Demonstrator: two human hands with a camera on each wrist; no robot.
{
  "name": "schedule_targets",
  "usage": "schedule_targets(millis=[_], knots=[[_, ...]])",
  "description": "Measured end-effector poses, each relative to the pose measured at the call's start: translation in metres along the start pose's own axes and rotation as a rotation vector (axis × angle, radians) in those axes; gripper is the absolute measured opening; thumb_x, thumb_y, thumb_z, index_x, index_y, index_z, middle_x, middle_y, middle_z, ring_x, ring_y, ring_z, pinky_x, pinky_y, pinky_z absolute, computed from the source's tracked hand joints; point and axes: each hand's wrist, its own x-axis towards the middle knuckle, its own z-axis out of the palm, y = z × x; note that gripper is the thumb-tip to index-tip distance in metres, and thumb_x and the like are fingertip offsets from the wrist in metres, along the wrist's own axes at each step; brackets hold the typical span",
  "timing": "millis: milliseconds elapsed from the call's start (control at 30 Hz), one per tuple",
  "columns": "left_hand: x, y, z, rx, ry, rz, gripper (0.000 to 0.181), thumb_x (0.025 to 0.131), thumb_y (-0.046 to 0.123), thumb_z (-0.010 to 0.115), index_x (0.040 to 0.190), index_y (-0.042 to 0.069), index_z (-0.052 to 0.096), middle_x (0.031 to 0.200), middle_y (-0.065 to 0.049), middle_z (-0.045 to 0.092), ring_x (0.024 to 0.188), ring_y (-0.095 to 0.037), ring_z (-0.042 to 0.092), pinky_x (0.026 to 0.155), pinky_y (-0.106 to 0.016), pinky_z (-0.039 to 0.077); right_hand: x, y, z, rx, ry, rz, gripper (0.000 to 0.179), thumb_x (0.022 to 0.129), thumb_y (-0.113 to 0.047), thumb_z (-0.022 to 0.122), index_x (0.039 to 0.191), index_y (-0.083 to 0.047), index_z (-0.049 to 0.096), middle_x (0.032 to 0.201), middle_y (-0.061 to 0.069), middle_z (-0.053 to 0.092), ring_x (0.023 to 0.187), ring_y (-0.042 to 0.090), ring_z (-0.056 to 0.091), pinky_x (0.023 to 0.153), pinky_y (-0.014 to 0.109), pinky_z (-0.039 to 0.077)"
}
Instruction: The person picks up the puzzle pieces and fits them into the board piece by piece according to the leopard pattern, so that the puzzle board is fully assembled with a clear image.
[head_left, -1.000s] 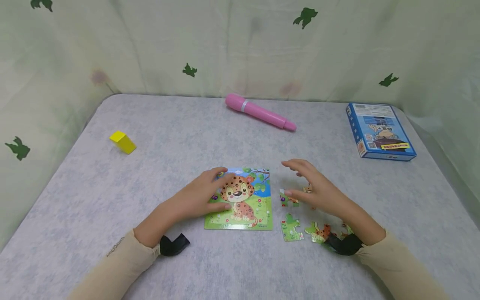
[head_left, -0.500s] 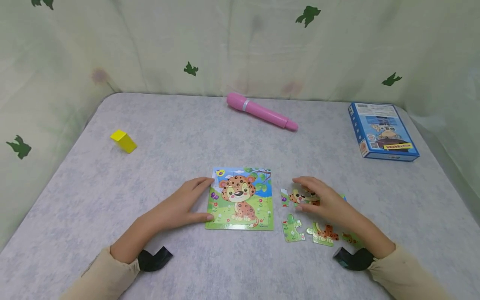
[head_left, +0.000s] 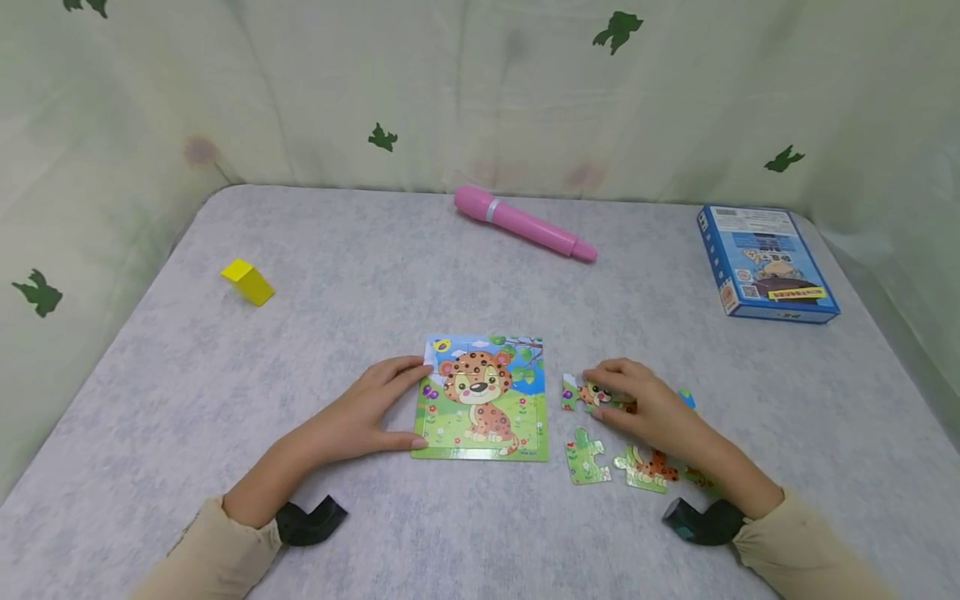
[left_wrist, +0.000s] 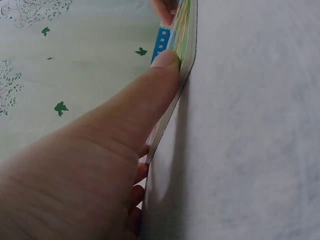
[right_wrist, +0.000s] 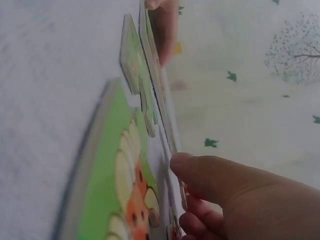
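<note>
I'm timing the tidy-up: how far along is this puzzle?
Looks done: the loose pieces lie picture-up, beside the leopard board. In hand: the right hand pinches the face piece against the purple-marked piece; whether they interlock is unclear. The left hand touches the board's edge. Left, apparently: joining the green piece and paw piece, which lie apart.

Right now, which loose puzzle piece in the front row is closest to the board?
The mostly green piece, leftmost there; the row's other pieces show orange.
</note>
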Motion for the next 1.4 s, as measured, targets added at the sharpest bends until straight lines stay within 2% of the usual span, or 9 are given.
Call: schedule_targets(millis=[100,200,333,433,633,833,1067,1200,1400], knots=[[0.0,0.001,0.0,-0.005,0.0,-0.004,0.087,0.074,0.055,0.064,0.141,0.012,0.03,0.142,-0.006,0.023,0.129,-0.024,0.019,0.1,-0.046,0.022,0.0,-0.004,0.0,0.02,0.034,-0.008,0.043,0.083,-0.018,0.066,0.123,-0.006,0.056,0.117,0.006,0.049,0.102,0.019,0.047,0.076,0.036,0.045],[0.0,0.001,0.0,-0.009,0.001,-0.006,0.087,0.074,0.055,0.065,0.141,0.012,0.03,0.142,-0.006,0.024,0.129,-0.024,0.019,0.1,-0.046,0.022,0.001,-0.012,0.0,0.036,0.079,-0.055,0.043,0.08,-0.013,0.068,0.121,-0.005,0.057,0.116,0.005,0.05,0.099,0.016,0.049,0.071,0.031,0.047],[0.0,0.0,0.0,-0.002,0.003,0.001,0.087,0.074,0.054,0.065,0.141,0.012,0.03,0.142,-0.007,0.024,0.129,-0.024,0.019,0.1,-0.046,0.023,0.005,-0.03,-0.001,0.072,0.122,-0.114,0.044,0.078,-0.008,0.07,0.12,-0.003,0.057,0.115,0.003,0.049,0.098,0.015,0.048,0.071,0.032,0.048],[0.0,-0.001,0.0,0.008,0.004,0.002,0.087,0.074,0.055,0.064,0.141,0.012,0.029,0.142,-0.007,0.024,0.129,-0.024,0.019,0.1,-0.046,0.023,0.012,-0.047,0.001,0.102,0.14,-0.155,0.045,0.077,-0.007,0.071,0.12,-0.004,0.057,0.116,0.001,0.049,0.101,0.014,0.047,0.074,0.033,0.047],[-0.001,-0.002,0.0,0.023,0.007,0.003,0.088,0.074,0.057,0.063,0.141,0.011,0.03,0.142,-0.007,0.024,0.129,-0.025,0.02,0.1,-0.046,0.023,0.033,-0.076,0.014,0.145,0.16,-0.285,0.049,0.075,-0.007,0.072,0.122,-0.003,0.055,0.115,0.003,0.049,0.1,0.018,0.048,0.071,0.033,0.047],[0.0,0.0,-0.001,0.02,0.013,0.016,0.087,0.074,0.055,0.064,0.141,0.011,0.03,0.142,-0.007,0.025,0.129,-0.025,0.02,0.1,-0.046,0.023,0.056,-0.093,0.038,0.17,0.086,-0.252,0.046,0.079,-0.013,0.07,0.121,-0.002,0.055,0.112,0.001,0.048,0.101,0.014,0.047,0.079,0.03,0.045],[0.001,-0.001,0.0,0.022,0.02,0.026,0.087,0.074,0.056,0.063,0.14,0.011,0.031,0.143,-0.006,0.024,0.129,-0.024,0.02,0.1,-0.046,0.023,0.077,-0.09,0.064,0.082,0.003,-0.187,0.043,0.08,-0.016,0.069,0.119,-0.003,0.058,0.11,0.001,0.051,0.093,0.012,0.044,0.074,0.025,0.041],[0.0,-0.002,0.001,0.033,0.034,0.044,0.086,0.074,0.057,0.063,0.14,0.012,0.031,0.143,-0.004,0.025,0.129,-0.025,0.021,0.1,-0.047,0.023,0.083,-0.086,0.071,0.053,-0.019,-0.16,0.041,0.08,-0.018,0.069,0.118,-0.006,0.059,0.111,0.002,0.053,0.098,0.013,0.043,0.08,0.028,0.039],[0.001,-0.002,0.001,0.055,0.055,0.084,0.074,0.074,0.056,0.063,0.136,0.024,0.039,0.141,-0.005,0.029,0.127,-0.028,0.025,0.098,-0.05,0.023,0.089,-0.082,0.077,0.039,-0.03,-0.16,0.046,0.08,-0.02,0.069,0.123,-0.009,0.057,0.118,0.005,0.051,0.107,0.018,0.041,0.089,0.037,0.034]])
